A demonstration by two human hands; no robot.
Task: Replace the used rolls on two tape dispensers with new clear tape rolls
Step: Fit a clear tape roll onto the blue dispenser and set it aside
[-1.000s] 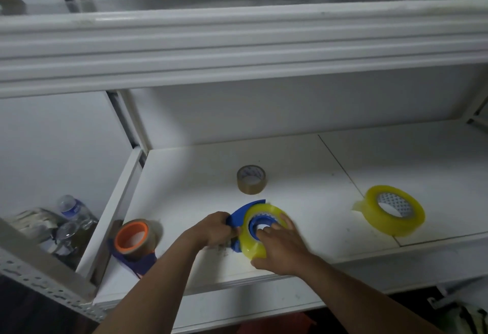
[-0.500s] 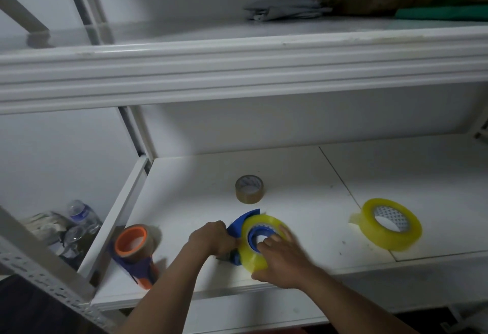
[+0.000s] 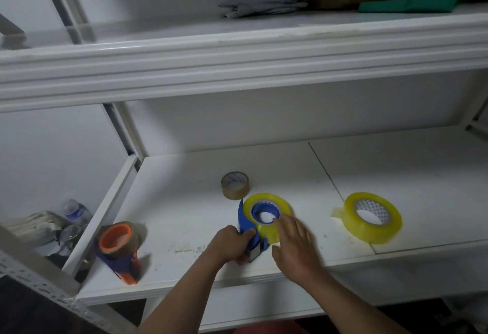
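- The blue dispenser (image 3: 247,230) lies on its side on the white shelf (image 3: 184,201), near the front edge, with a clear yellowish roll (image 3: 266,214) seated over its blue hub; lying flat, it presents the hub upward, which suits pressing a roll on from above
- The left hand (image 3: 232,244) is closed around the dispenser's handle end; judged purpose is to pin the body so that it does not slide while the roll is worked
- The right hand (image 3: 293,244) is spread open with the fingers loosely extended; the fingertips (image 3: 280,221) touch the roll's near edge beside the hub, gripping nothing; it appears to be pressing or checking the seat
- A second clear roll (image 3: 372,217) lies flat well to the right, with a loose tab at its left edge, untouched; judged to be the spare for the other unit
- The orange dispenser (image 3: 118,249) lies at the left front corner of the shelf and carries a brownish roll; replacement there is judged not yet done
- A small brown roll (image 3: 235,184) stands just behind the blue dispenser, apart from both hands; probably a removed one
- Against the frame half a second earlier: the right hand lay over the hub with fingers curled on the roll; it has now drawn back toward the person and opened. The left grip is unchanged. The roll now shows more fully, and sits level on the hub. The other rolls have not moved on the shelf
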